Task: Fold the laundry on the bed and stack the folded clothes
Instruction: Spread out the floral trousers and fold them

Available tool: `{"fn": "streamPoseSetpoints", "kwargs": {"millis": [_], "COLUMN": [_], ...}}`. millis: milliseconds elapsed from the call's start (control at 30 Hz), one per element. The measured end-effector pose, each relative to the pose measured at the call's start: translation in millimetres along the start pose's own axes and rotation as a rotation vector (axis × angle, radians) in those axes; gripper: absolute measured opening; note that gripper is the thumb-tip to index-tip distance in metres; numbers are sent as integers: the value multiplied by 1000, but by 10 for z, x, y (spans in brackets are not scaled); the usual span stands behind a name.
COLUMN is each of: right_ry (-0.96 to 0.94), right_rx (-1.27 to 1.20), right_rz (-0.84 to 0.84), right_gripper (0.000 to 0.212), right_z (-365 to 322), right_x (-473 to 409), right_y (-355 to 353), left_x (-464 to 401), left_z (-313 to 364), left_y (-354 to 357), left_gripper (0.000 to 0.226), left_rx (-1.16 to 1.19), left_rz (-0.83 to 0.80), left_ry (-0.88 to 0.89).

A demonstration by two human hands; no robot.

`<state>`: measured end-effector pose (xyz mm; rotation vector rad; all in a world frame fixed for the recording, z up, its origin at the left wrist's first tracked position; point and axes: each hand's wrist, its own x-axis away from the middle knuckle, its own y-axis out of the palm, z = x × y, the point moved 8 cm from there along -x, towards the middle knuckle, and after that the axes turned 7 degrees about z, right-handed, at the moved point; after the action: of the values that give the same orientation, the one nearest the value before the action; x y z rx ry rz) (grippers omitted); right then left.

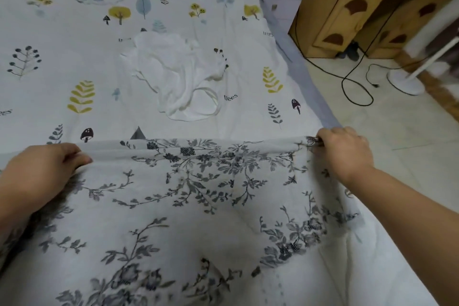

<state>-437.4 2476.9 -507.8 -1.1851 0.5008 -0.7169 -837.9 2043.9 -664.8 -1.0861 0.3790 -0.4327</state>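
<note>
Fingers of both hands point(42, 166) point(345, 151) pinch one floral cloth point(188, 206); one white garment point(173, 74) lies beyond.

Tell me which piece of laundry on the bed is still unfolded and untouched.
The plain white garment, lying crumpled mid-bed with no hand on it. The grey floral cloth is gripped along its far edge by the left hand and right hand.

1 head-worn wide-angle view, forward and down, close over the bed point(74, 32).
</note>
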Motion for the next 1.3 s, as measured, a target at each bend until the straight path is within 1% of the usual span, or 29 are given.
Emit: {"fn": "streamPoseSetpoints", "kwargs": {"millis": [33, 67, 100, 167, 267, 333, 400, 467, 500, 567, 633, 667, 700, 733, 767, 800, 867, 900, 933, 1000, 1067, 1133, 1233, 1300], "right_ry": [-5, -3, -1, 21, 151, 260, 312, 323, 318, 290, 298, 325, 353, 384, 420, 455, 486, 497, 506, 505, 508, 490, 427, 382], "right_rx": [-32, -62, -80, -102, -210, -290, -320, -387, -442, -542, -618, -639, -644, -640, -630, -607, -565, -576, -601, -632, -651, -666, -658, -652], "right_rz": [6, 2, -16, -49, -120, -135, -92, -31, -19, -27, 38, 85, 105, 75, 9, -73, -199, -231, -251, -283, -295, -236, -183, -168], "right_gripper": [17, 24, 31, 39, 49, 55, 54, 49, 46, 39, 34, 34, 36, 41, 50, 61, 79, 83, 79, 60, 47, 40, 35, 35], "right_z": [-14, -24, -35, -37, 3, 42, 64, 73, 72, 88, 174, 218, 236, 237, 237, 249, 282, 309, 334, 319, 261, 246, 423, 614], "right_x": [-78, -154, -222, -334, -410, -391, -350, -310, -309, -336, -395, -415, -426, -429, -422, -403, -310, -238, -155, 44, 210, 256, 209, 220], "right_y": [39, 93, 165, 341, 637, 771, 842, 872, 880, 873, 775, 712, 686, 727, 810, 904, 1005, 1016, 1014, 1030, 1071, 972, 653, 444], "left_x": [-69, -154, -216, -291, -239, -94, 43, 135, 140, 70, -28, -74, -120, -141, -145, -150, -143, -146, -140, -110, -93, -130, -207, -254], "left_z": [-35, -54, -25, 166, 628, 1038, 1444, 1736, 1790, 1802, 1860, 1877, 1841, 1776, 1709, 1668, 1678, 1704, 1722, 1747, 1746, 1716, 1710, 1715], "left_y": [48, 64, 63, 29, -33, -40, -23, -5, 2, -37, -100, -84, -5, 118, 237, 325, 375, 360, 347, 338, 333, 290, 137, 50], "left_gripper": [27, 32, 32, 30, 34, 27, 19, 17, 17, 13, 10, 11, 15, 22, 26, 26, 23, 25, 28, 32, 37, 37, 31, 27], "left_rx": [-35, -57, -37, -86, -213, -234, -244, -254, -267, -307, -333, -330, -340, -356, -376, -389, -362, -328, -297, -241, -203, -161, -115, -112], "left_rz": [5, 21, 29, 50, 29, -25, -23, -5, 0, 64, 172, 195, 159, 80, -9, -71, -85, -73, -69, -76, -85, -86, -19, -12], "left_ry": [5, -13, -45, -54, -56, -37, 105, 254, 286, 287, 300, 288, 242, 180, 121, 100, 151, 186, 212, 236, 205, 174, 268, 307]}}
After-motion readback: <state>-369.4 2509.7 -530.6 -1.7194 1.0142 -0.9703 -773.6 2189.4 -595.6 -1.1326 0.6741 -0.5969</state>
